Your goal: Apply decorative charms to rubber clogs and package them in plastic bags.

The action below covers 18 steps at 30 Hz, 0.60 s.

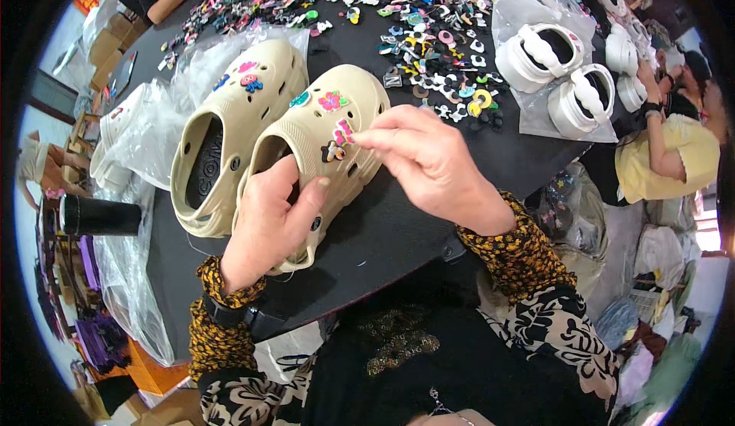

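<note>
Leaving the other beige clog (243, 104) standing beyond the left hand (266, 228), to its left. Grasping the near beige clog (312, 146) at its opening with this hand. Apparently pinching the pink charm (342, 130) with the right hand (425, 158), ahead of the left grip. Possibly risking a tilted charm by pressing unevenly, or a turning clog by holding only one rim.

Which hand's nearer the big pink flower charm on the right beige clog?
Right. The right hand is close, lower right of the flower charm; the left hand is farther, lower left, gripping the clog.
</note>
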Motion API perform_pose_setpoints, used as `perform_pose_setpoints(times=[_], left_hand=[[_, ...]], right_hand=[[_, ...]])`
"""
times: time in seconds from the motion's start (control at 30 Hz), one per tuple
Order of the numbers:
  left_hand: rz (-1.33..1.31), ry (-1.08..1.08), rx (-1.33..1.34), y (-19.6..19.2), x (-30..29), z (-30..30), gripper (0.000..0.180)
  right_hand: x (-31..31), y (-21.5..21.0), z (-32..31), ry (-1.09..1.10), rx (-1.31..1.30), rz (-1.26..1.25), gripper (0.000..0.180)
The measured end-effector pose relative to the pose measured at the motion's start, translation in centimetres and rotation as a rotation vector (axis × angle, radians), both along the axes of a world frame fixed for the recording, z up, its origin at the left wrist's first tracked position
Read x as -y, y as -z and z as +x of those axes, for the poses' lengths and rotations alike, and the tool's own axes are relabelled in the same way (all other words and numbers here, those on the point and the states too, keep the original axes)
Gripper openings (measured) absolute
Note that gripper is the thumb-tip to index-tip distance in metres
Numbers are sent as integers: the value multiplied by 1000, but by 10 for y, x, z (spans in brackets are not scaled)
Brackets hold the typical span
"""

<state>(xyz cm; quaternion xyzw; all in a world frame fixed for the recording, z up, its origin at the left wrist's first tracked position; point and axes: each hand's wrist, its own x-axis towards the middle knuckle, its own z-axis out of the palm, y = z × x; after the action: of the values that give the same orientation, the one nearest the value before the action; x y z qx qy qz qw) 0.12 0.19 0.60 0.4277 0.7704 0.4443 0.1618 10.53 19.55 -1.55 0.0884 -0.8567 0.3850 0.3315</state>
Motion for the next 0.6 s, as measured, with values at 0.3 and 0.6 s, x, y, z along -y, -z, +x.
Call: perform_pose_setpoints(times=[0.3,0.6], left_hand=[[-10,-6,-71,0,3,-1,23],[36,-37,-130,1,4,2,20]], right_hand=[[-41,-32,35,92,130,166,19],[-68,-67,36,184,40,20,19]])
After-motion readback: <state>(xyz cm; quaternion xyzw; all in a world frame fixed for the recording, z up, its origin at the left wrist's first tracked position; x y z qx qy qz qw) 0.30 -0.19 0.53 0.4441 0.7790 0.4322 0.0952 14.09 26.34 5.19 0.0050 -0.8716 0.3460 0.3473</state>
